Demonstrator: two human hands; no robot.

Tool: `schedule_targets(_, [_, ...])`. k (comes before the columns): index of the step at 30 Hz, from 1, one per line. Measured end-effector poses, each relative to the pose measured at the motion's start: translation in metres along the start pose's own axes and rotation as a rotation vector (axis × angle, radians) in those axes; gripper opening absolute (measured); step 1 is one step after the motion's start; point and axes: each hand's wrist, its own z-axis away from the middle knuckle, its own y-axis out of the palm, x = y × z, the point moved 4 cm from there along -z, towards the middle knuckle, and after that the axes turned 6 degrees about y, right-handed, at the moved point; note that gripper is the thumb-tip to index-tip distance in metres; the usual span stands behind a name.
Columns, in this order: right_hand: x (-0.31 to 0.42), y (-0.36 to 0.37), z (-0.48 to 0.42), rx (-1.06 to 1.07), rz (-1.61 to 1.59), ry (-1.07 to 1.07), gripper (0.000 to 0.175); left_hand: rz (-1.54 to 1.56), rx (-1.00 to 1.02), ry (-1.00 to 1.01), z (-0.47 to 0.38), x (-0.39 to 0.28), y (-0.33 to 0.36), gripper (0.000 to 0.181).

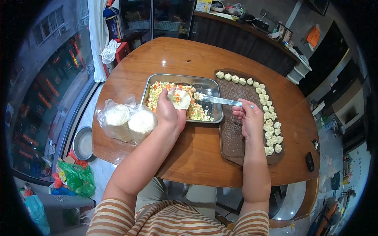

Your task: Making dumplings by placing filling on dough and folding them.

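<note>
On the palm and fingers of my left hand (170, 113) lies a round dough wrapper (183, 101), with a little chopped filling at its middle. My right hand (248, 118) grips the handle of a flat metal spatula (217, 99), whose tip carries some pale filling. Both the wrapper and the spatula tip are above a rectangular steel tray (220, 113). Diced vegetable filling (200, 113), orange, green and white, covers much of its left and middle. Two stacks of wrappers (143, 119) in clear plastic stand left of my left forearm.
A brown patterned tray (233, 141) holds several folded dumplings (268, 125) along its far and right edges. A black object (309, 162) lies near the right rim of the wooden table (189, 147). A metal basin (83, 143) and a green plastic bag (78, 178) are at lower left.
</note>
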Motion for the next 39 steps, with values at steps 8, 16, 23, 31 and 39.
schedule_targets(8, [0.010, 0.001, 0.006, -0.016, -0.128, -0.126, 0.021, 0.013, 0.007, -0.046, -0.004, 0.005, -0.006, 0.035])
schedule_targets(16, [0.025, 0.024, 0.031, 0.135, -0.021, -0.343, 0.024, -0.005, 0.081, -0.204, 0.003, 0.009, 0.000, 0.045])
schedule_targets(23, [0.030, 0.037, 0.053, 0.285, 0.130, -0.565, 0.018, -0.020, 0.108, -0.218, 0.009, 0.007, 0.005, 0.048])
schedule_targets(31, [0.033, 0.036, 0.052, 0.312, 0.137, -0.628, 0.018, -0.033, 0.113, -0.213, 0.005, 0.008, 0.003, 0.047])
schedule_targets(39, [0.039, 0.035, 0.055, 0.380, 0.150, -0.638, 0.019, 0.006, 0.092, -0.239, -0.001, 0.010, -0.003, 0.044])
